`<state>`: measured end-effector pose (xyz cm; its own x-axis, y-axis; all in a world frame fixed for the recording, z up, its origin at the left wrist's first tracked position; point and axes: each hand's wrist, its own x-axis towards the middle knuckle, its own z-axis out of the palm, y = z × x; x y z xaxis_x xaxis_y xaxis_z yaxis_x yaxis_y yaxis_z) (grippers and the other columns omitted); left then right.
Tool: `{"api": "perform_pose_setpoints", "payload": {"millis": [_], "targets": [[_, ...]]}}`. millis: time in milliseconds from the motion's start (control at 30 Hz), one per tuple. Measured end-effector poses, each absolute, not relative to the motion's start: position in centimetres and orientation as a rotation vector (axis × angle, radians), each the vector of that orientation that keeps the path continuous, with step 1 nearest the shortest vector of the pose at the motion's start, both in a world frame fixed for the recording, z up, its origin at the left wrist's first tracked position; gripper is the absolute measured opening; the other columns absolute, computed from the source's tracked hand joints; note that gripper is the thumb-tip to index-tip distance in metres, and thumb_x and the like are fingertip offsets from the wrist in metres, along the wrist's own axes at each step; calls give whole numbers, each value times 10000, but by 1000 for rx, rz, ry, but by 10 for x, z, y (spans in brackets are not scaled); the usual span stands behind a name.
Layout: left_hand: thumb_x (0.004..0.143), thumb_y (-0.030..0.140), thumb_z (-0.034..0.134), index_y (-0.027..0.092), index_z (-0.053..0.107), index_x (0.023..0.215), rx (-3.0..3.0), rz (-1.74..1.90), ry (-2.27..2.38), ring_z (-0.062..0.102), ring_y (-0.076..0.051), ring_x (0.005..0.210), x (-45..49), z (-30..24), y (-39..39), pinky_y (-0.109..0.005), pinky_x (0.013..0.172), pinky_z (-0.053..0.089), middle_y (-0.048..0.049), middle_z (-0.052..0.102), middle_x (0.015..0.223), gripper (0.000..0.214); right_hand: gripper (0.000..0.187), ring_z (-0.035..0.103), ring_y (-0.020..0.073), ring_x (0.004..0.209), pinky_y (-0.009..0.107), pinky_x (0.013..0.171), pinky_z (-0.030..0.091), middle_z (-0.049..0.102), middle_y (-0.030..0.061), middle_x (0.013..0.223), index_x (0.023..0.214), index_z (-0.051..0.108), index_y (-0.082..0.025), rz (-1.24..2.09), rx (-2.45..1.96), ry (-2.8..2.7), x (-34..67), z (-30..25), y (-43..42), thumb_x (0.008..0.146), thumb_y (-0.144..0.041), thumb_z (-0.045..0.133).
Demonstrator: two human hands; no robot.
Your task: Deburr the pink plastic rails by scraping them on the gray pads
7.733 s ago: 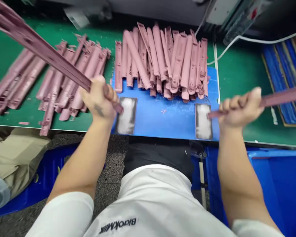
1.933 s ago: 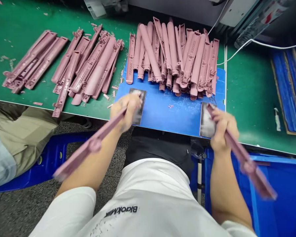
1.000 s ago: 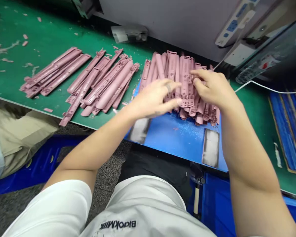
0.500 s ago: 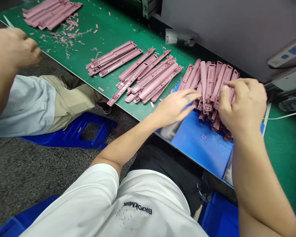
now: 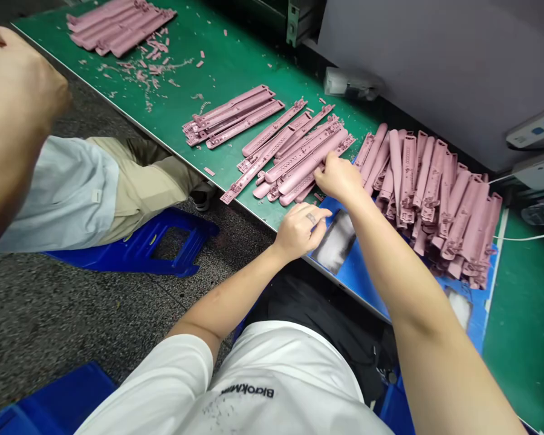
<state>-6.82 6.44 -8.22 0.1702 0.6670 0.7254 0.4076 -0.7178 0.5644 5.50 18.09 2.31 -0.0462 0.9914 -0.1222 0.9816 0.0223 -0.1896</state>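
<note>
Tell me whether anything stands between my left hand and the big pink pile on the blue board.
Yes: your right forearm crosses between the left hand and the pile of pink plastic strips on the blue board.

Green workbench (image 5: 236,54) — pink moulded strips in rows (image 5: 294,160), loose trimmings (image 5: 147,69), blue board (image 5: 360,278)

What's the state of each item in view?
Laid-out pink strips: side by side on green mat.
Heaped pink strips: piled on blue board.
Left hand: open, empty, at board edge.
Right hand: curled on laid-out strips, grip unclear.
Grey abrasive patch: worn, uncovered.
Pink scraps: scattered on mat.
</note>
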Motion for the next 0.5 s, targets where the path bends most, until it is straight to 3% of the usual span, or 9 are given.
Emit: {"api": "perform_pose_setpoints", "payload": {"millis": [233,367,433,500], "targets": [[1124,105,591,188,808,1213,2188,1749,898,766,-260,843,-67,-80,65,-407,835,604,-92,819,928,249,307,766,471,1255,608,1150,593,846,221,1264,1239,765,-212,298,-2040,-2119,70,24,171,977,-271,614],[1097,94,615,199,785,1192,2171,1902,723,746,-231,748,-75,-69,58,-386,754,581,-60,818,872,221,289,761,377,1096,562,1133,609,831,143,1084,1227,764,-241,211,-1916,-1986,84,34,167,989,-276,604],[1087,94,637,202,783,1211,2115,1868,656,756,-220,757,-83,-61,40,-373,761,591,-55,834,892,221,263,736,304,978,498,1062,642,791,90,1006,1235,756,-255,225,-1782,-1899,94,39,154,1030,-316,603],[1089,119,651,194,801,1252,2034,1616,530,805,-219,853,-85,-55,11,-366,865,639,-72,874,992,233,308,692,233,841,416,895,665,748,49,990,1337,728,-266,334,-1610,-1793,104,39,131,1063,-372,637]]}}
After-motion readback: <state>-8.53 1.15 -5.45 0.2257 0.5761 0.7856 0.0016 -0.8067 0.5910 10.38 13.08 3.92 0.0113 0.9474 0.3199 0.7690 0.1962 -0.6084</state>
